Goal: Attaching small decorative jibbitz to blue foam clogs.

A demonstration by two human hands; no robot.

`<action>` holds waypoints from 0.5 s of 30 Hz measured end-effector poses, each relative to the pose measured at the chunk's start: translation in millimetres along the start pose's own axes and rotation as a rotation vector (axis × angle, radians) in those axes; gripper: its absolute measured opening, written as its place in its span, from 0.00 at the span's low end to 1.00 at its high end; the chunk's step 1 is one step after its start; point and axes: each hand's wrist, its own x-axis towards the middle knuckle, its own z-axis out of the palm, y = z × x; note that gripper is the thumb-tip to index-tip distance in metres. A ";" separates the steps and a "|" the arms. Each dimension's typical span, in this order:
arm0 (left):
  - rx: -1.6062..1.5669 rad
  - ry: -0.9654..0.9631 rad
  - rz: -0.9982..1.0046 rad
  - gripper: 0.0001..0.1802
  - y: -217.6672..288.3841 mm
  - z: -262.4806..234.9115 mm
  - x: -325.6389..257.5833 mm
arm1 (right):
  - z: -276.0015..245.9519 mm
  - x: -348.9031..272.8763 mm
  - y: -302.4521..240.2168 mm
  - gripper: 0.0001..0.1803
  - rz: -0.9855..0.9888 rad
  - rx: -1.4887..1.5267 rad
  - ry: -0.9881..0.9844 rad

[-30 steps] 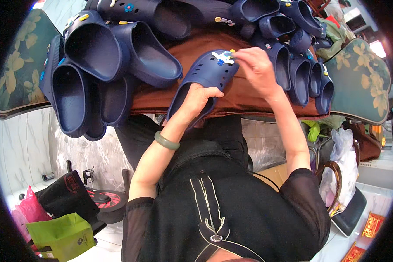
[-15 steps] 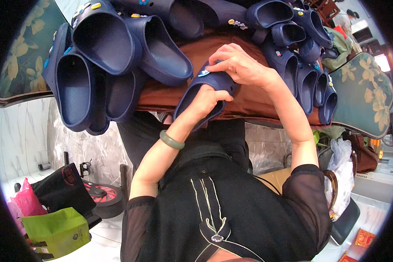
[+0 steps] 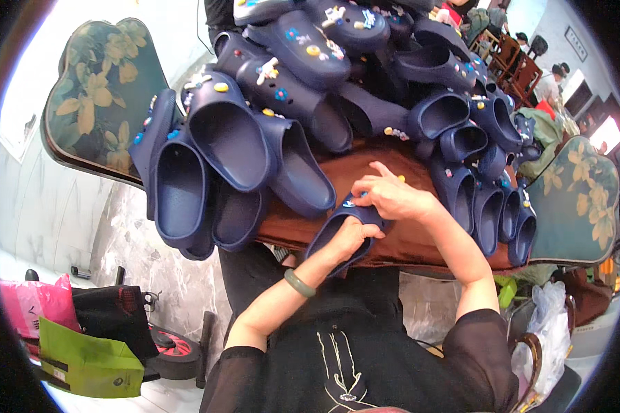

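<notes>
Find one navy clog [image 3: 362, 215] in both hands at near edge of brown cloth [image 3: 408, 242], foot opening toward lap, toe end pointing away and to the right. Cannot tell resting on cloth from held just above. Support clog with left hand [image 3: 353, 237], entering by the foot opening: thumb laid over the upper, other fingers hidden inside; cannot tell their spacing. Bring right hand [image 3: 387, 197] over toe end from the right, thumb and nearest fingertips bent close together at blue-and-white charm [image 3: 349, 203], one finger raised apart. Cannot tell pinch from light touch there. Note green bangle [image 3: 299, 283] on left wrist. Record overlapping navy clogs [image 3: 231, 141] to left and beyond, many with colourful charms; also smaller-looking clogs [image 3: 488, 220] grouped to right. See flowered dark-green panels at left [image 3: 93, 100] and right [image 3: 579, 199], flanking the cloth. Log at lower left: pink bag [image 3: 34, 308], black bag [image 3: 112, 311], green bag [image 3: 89, 358], close together. Log at lower right: clear plastic bag [image 3: 548, 330].
</notes>
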 end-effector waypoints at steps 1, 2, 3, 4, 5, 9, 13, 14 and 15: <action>-0.022 0.006 0.008 0.31 1.0 -0.4 1.0 | 3.8 -0.8 -0.1 0.20 0.037 0.002 0.008; -0.008 0.000 -0.034 0.30 2.7 -1.4 1.4 | 5.3 -2.9 -1.8 0.21 0.045 -0.011 0.032; 0.003 -0.001 -0.022 0.30 4.0 -2.4 1.4 | 7.5 -5.0 -3.7 0.21 0.055 -0.022 0.055; 0.000 0.011 -0.057 0.29 6.4 -1.1 1.0 | 10.8 -7.2 -4.9 0.22 0.057 0.012 0.098; -0.004 0.024 -0.094 0.29 8.2 -0.1 -0.5 | 13.6 -9.9 -6.6 0.22 0.055 0.004 0.107; -0.030 0.038 -0.102 0.26 8.9 0.8 -15.4 | 21.1 -18.3 -13.6 0.19 0.079 -0.032 0.376; -0.171 0.283 -0.089 0.24 14.1 29.2 -25.8 | 49.1 -57.7 26.8 0.11 0.502 0.219 1.004; -0.115 0.371 -0.016 0.26 3.4 23.9 -20.2 | 53.6 -64.6 38.0 0.08 0.544 0.155 1.065; -0.118 0.400 -0.022 0.26 10.0 32.2 -18.7 | 66.6 -76.6 51.4 0.08 0.648 0.178 1.119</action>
